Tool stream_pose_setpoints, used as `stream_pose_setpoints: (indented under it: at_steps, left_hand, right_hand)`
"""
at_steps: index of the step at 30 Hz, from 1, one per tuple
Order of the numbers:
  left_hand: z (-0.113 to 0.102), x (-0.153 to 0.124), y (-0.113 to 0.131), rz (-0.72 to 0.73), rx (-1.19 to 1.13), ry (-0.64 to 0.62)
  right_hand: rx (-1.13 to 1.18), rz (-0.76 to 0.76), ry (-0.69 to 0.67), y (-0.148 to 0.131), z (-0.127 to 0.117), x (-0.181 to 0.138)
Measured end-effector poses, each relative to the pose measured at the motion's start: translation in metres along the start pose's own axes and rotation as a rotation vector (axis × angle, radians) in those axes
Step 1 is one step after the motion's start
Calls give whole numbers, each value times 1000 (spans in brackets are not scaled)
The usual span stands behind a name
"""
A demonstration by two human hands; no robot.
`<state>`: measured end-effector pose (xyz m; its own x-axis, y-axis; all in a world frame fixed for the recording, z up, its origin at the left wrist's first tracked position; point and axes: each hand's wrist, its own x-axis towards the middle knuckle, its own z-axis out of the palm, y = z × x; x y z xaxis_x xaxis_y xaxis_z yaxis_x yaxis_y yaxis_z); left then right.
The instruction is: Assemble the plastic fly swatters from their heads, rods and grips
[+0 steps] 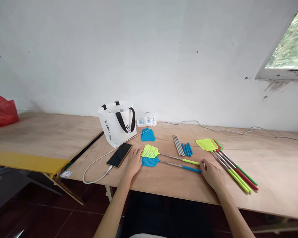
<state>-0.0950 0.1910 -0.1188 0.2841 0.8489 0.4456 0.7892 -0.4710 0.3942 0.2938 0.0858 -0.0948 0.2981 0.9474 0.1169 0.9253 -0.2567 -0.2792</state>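
Two fly swatters lie side by side on the plywood table [275, 178]: one with a yellow-green head [150, 151] and one with a blue head [150, 161]. My left hand [133, 162] rests flat and open on the table, fingertips touching the blue head's left edge. My right hand [212, 173] lies at the handle ends of both swatters, fingers loosely curled and touching the blue grip [191, 169]; it grips nothing that I can see.
A phone [119, 155] on a white cable lies left of my left hand. Behind it stand a white tote bag [118, 124] and a power strip [146, 122]. Loose blue heads [148, 135], spare rods [182, 149] and several finished swatters [228, 162] lie nearby. A red bag [1, 110] sits far left.
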Motion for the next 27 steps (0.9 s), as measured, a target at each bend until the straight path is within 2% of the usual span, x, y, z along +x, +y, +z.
stream_pose_setpoints:
  at_steps: [8,12,15,22,24,27]
  left_hand:
    - [2,0,-3,9,4,9]
    - [3,0,-3,10,13,10]
    - [4,0,-3,5,12,14]
    - [2,2,-3,-2,-20,29]
    - [-2,4,-1,-18,-88,29]
    - [-10,7,5,-81,-244,4]
  right_hand:
    - [82,-6,37,2,3,1]
    - [207,-173,131,5,10,3]
    - [221,-286,150,7,16,5]
    - [320,-378,118,8,16,9]
    - [333,-371,128,8,14,9]
    - [389,-259,121,7,12,8]
